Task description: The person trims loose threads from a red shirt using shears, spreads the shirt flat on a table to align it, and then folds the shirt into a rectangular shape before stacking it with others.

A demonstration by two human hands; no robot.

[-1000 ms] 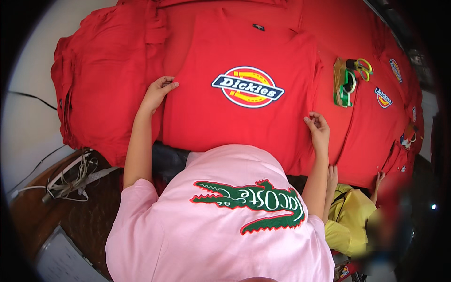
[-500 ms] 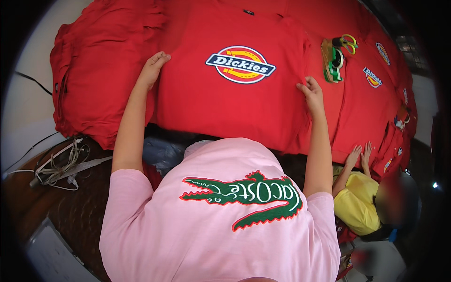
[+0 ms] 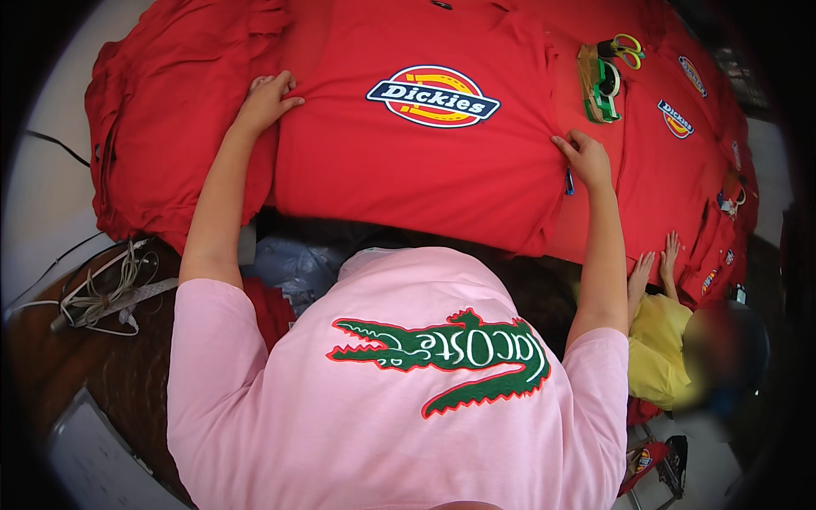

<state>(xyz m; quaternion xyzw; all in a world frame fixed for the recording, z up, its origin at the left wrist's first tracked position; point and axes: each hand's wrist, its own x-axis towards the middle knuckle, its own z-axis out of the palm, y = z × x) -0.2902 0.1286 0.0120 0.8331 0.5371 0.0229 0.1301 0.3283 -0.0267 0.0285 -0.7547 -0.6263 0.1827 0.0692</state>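
A red T-shirt (image 3: 416,178) with a yellow, white and dark blue printed emblem on its chest lies spread in front of me. On its left edge, my left hand (image 3: 270,102) pinches the cloth between thumb and fingers. The opposite edge is caught in the fingertips of my right hand (image 3: 586,160). Creases run across the cloth from both grips, so it looks drawn out sideways. A small blue item (image 3: 569,181) shows just under my right hand; its kind is unclear.
Heaped red garments (image 3: 174,127) sit at left. Beyond my right hand are a green tape dispenser (image 3: 602,93) and yellow-handled scissors (image 3: 627,51). A co-worker in yellow (image 3: 659,348) rests both hands on red shirts (image 3: 663,178). Tangled cables (image 3: 110,293) lie at lower left.
My hands have moved farther apart, the left one leftward and the right one rightward. The shirt has been pulled wider and slightly nearer, with new creases at its right edge.
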